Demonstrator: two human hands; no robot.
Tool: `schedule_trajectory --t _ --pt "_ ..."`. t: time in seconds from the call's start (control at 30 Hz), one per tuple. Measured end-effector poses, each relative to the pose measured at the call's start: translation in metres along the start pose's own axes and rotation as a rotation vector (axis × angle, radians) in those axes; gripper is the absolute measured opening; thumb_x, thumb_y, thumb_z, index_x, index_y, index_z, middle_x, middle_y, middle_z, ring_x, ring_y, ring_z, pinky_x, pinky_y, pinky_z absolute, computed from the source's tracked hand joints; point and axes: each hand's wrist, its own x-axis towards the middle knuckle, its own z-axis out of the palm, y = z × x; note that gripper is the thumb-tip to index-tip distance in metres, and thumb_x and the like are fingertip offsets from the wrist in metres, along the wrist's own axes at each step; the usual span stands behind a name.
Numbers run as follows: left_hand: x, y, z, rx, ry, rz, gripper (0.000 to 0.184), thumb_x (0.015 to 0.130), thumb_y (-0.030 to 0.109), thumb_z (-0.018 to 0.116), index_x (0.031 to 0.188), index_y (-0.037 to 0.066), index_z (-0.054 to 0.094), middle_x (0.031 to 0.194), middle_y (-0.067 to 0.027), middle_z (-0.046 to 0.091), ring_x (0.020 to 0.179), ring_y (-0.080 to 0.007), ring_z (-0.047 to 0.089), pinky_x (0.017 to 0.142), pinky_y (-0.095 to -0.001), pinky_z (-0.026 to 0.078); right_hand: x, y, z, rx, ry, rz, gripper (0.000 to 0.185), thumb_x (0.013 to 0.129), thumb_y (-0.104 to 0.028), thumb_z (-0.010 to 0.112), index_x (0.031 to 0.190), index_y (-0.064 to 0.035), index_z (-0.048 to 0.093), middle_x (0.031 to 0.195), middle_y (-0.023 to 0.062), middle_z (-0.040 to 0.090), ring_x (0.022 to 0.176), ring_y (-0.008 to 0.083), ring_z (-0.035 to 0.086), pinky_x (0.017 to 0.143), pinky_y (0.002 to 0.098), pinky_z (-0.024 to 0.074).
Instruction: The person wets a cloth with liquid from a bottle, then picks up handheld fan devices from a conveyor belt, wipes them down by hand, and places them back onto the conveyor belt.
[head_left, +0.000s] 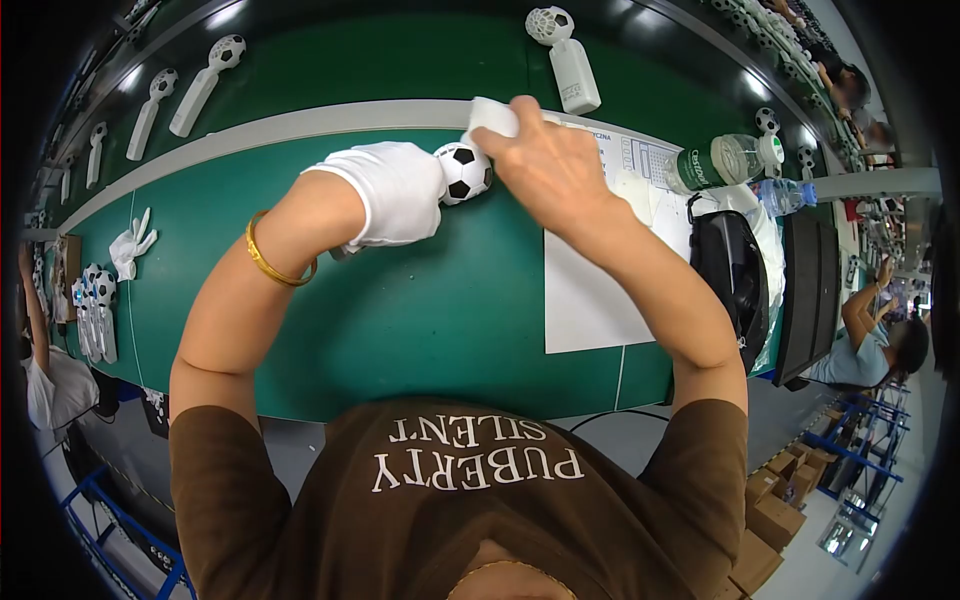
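Note:
My left hand (398, 192), in a white glove, is closed around a device with a black-and-white soccer-ball head (464, 174). Only the ball end shows; any handle is hidden by the glove. Bare, my right hand (545, 160) pinches a folded white cloth (494, 117) just above and beside the ball. Whether the cloth presses on the ball, I cannot tell. Both hands are over the green table mat (430, 310), near its far edge.
Printed sheets (595, 300) lie right of my hands, beside a green-labelled bottle (715, 163) and a black bag (728, 270). At left are a white glove (132, 245) and several ball-topped devices (98, 310). More lie on the dark green surface beyond, including one (570, 72) ahead.

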Motion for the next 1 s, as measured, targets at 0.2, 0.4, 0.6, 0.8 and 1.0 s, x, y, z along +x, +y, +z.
schedule_trajectory --t 0.2,0.4,0.6,0.8,1.0 --pt "0.003 -0.005 0.000 0.006 0.005 0.059 0.022 0.079 0.009 0.046 0.085 -0.005 0.061 0.062 -0.0179 0.060 0.045 -0.0302 0.060 0.049 -0.0392 0.054 -0.011 -0.018 -0.014 0.067 0.125 -0.013 0.022 0.072 -0.007 0.063 0.093 -0.0127 0.065 0.092 0.0169 0.054 0.060 0.0242 0.065 0.042 0.0337 0.0484" --pt "-0.005 0.003 -0.002 -0.044 -0.004 0.003 0.021 0.078 0.010 0.047 0.084 -0.005 0.061 0.063 -0.0194 0.061 0.048 -0.0305 0.061 0.052 -0.0399 0.054 0.000 -0.005 -0.003 0.055 0.041 -0.043 0.022 0.072 -0.008 0.063 0.093 -0.0107 0.065 0.090 0.0163 0.054 0.062 0.0256 0.065 0.046 0.0366 0.0497" --pt "0.003 -0.004 0.005 0.006 0.024 0.029 0.022 0.079 0.011 0.047 0.086 -0.003 0.062 0.064 -0.0178 0.061 0.048 -0.0306 0.061 0.051 -0.0397 0.053 -0.006 -0.019 -0.018 0.046 0.093 -0.084 0.022 0.071 -0.010 0.064 0.093 -0.0107 0.066 0.091 0.0155 0.054 0.064 0.0244 0.065 0.045 0.0346 0.0502" --pt "-0.009 0.005 -0.002 -0.033 -0.002 -0.024 0.024 0.079 0.010 0.046 0.089 -0.004 0.063 0.062 -0.0175 0.060 0.047 -0.0304 0.060 0.051 -0.0391 0.053 -0.001 -0.010 -0.006 0.074 0.089 -0.120 0.019 0.074 -0.011 0.062 0.092 -0.0126 0.066 0.094 0.0154 0.054 0.065 0.0242 0.065 0.045 0.0350 0.0497" --pt "-0.003 0.000 0.004 -0.026 0.014 0.001 0.024 0.079 0.009 0.046 0.091 -0.004 0.062 0.062 -0.0167 0.060 0.044 -0.0298 0.059 0.048 -0.0391 0.052 0.000 -0.009 -0.018 0.096 0.098 -0.147 0.019 0.076 -0.011 0.061 0.095 -0.0120 0.066 0.096 0.0169 0.055 0.067 0.0263 0.067 0.047 0.0365 0.0507"
